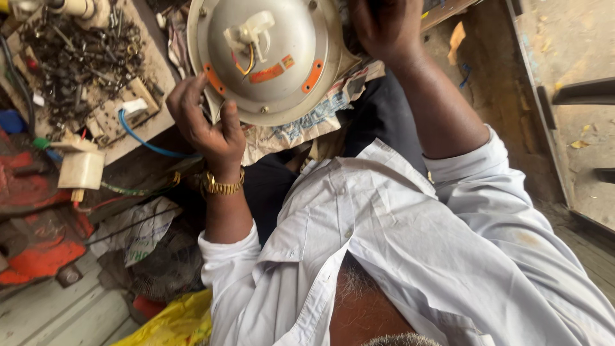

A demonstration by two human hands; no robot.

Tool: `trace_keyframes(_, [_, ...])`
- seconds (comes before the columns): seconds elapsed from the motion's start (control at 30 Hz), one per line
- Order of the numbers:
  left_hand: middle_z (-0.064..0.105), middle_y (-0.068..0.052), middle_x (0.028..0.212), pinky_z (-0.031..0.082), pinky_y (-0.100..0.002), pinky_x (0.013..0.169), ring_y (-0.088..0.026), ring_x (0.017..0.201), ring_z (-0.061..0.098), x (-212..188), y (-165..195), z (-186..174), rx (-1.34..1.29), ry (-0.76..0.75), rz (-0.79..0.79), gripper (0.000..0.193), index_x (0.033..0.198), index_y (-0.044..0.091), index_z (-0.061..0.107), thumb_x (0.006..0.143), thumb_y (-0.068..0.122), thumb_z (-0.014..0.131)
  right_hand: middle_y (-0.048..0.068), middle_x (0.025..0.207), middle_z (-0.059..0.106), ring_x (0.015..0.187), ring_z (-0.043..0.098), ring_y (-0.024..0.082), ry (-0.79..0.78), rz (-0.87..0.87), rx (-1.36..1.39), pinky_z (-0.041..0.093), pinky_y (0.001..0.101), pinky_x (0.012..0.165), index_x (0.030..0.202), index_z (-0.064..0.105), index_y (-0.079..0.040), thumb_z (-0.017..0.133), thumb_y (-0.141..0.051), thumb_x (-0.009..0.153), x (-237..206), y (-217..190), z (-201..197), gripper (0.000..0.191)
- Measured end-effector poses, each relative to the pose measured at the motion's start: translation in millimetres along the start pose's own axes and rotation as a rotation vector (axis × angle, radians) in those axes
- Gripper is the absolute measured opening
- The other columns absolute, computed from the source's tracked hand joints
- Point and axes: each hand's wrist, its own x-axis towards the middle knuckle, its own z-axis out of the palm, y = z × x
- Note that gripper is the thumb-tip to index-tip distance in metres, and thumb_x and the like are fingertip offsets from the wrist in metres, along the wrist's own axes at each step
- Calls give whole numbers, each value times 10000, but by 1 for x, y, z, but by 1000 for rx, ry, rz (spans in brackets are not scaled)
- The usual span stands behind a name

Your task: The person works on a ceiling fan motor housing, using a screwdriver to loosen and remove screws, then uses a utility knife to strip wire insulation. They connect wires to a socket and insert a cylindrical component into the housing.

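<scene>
L hand (206, 122), R hand (384, 25) gripping metal dome (269, 64).

Scrap metal (77, 51) crowds the bench (150, 61) left of the dome (269, 57). Only the dome's near side, over the paper (301, 125), lies free.

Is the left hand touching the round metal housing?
Touching. In the head view, the left hand has its fingers against the edge of the round metal housing.

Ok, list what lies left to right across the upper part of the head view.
Pile of dark screws and metal bits → blue wire → left hand at the edge of the round metal housing → right hand → folded light sleeve → brown metal frame.
</scene>
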Motion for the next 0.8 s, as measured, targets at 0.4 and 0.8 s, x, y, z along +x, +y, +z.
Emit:
trace_keyframes(0.4, [589,-161,1405,441,-513,1109,-368,1297,569,-13,-15,7,172,-46,224,790,1415,32,527,1024,713,441,159,964,696,888,715,332,-65,-115,-140,567,407,804,1124,664,-17,711,-41,960,35,-52,-8,172])
trace_keyframes(0.8, [575,-134,1397,431,-481,1126,-306,1315,550,-23,-37,14,161,3,192,790,1420,54,513,1014,732,502,45,906,676,756,588,80,14,-5,-76,448,245,677,1209,627,-1,661,14,1092,29,-35,2,123])
